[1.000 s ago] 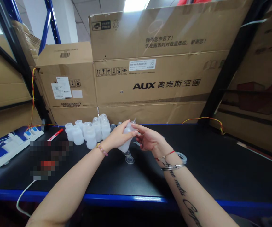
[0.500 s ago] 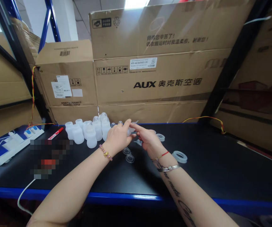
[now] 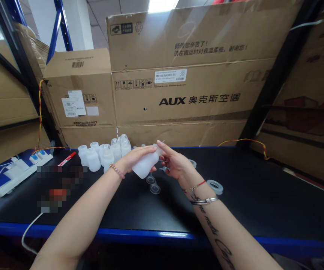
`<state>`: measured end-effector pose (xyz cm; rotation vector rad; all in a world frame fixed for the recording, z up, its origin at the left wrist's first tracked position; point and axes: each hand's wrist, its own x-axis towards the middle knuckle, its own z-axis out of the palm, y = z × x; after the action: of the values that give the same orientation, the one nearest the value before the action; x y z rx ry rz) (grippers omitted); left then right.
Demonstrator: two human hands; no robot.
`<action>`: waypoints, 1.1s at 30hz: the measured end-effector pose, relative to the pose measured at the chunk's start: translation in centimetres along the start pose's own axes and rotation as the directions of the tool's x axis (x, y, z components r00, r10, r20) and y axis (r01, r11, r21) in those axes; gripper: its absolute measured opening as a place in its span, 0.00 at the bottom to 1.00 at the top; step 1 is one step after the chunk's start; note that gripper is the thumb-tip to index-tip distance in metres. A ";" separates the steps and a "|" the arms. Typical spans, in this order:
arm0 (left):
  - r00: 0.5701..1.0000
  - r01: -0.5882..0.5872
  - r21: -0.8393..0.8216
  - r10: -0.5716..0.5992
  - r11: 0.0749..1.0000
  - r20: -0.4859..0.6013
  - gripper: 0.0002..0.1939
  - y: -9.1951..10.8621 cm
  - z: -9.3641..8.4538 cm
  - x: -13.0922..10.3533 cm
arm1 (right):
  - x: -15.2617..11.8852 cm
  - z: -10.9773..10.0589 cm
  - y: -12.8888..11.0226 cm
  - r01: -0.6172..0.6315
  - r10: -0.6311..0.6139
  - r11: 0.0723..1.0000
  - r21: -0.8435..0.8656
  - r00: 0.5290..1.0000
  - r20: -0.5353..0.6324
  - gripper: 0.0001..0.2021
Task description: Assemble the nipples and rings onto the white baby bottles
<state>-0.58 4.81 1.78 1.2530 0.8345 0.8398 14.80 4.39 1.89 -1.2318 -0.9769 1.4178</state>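
A frosted white bottle [image 3: 145, 165] lies tilted in my left hand [image 3: 135, 156], with the fingers wrapped round it and its base toward me. My right hand [image 3: 175, 163] is at the bottle's top end, thumb and fingers closed around it; a thin clear tip sticks up there. What exactly the right fingers pinch is partly hidden. Just below the hands, clear round discs [image 3: 155, 188] lie on the black tabletop. Left of my hands stands a group of frosted bottles [image 3: 93, 160], some with clear domed caps [image 3: 124, 139].
Translucent rings [image 3: 214, 186] lie right of my right wrist. At the left are a red and white marker [image 3: 67, 159], a white power strip [image 3: 23, 174] and a blurred-out object [image 3: 60, 187]. Cardboard boxes [image 3: 192, 123] stand along the back.
The bottle now shows tilted in my left hand, where before the hands hid most of what they held. My left hand has turned palm up and moved slightly left; my right hand has shifted slightly.
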 end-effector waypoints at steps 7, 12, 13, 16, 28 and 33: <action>0.999 0.025 0.097 -0.029 0.995 0.037 0.21 0.2 0.2 -0.3 | 0.3 -0.8 -0.4 -0.084 0.085 0.996 -0.017 0.994 0.062 0.21; 0.936 -0.238 0.739 0.353 0.631 0.000 0.25 -0.1 1.4 -0.8 | 0.6 -0.5 0.5 0.057 -0.062 0.996 -0.072 0.996 -0.065 0.21; 0.895 -0.215 0.850 0.445 0.481 -0.025 0.28 -0.3 1.7 -0.9 | 0.5 -0.3 0.7 0.104 -0.113 0.991 -0.089 0.988 -0.104 0.22; 0.808 -0.031 0.988 0.585 0.154 -0.066 0.36 -0.9 2.6 -1.0 | 0.2 0.4 0.9 0.210 -0.230 0.970 -0.125 0.956 -0.184 0.22; 0.924 -0.278 0.704 0.382 0.653 0.011 0.20 0.4 1.1 -1.0 | 0.8 -0.6 1.0 0.220 -0.260 0.937 -0.271 0.958 -0.121 0.25; 0.997 -0.059 0.270 0.045 0.961 0.056 0.21 1.0 0.0 -1.1 | -0.4 -0.6 -0.2 0.112 -0.117 0.970 -0.214 0.993 -0.010 0.26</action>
<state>-1.17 3.99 2.83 1.5369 0.9016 0.7497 15.40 4.02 2.02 -1.3213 -1.1894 1.2300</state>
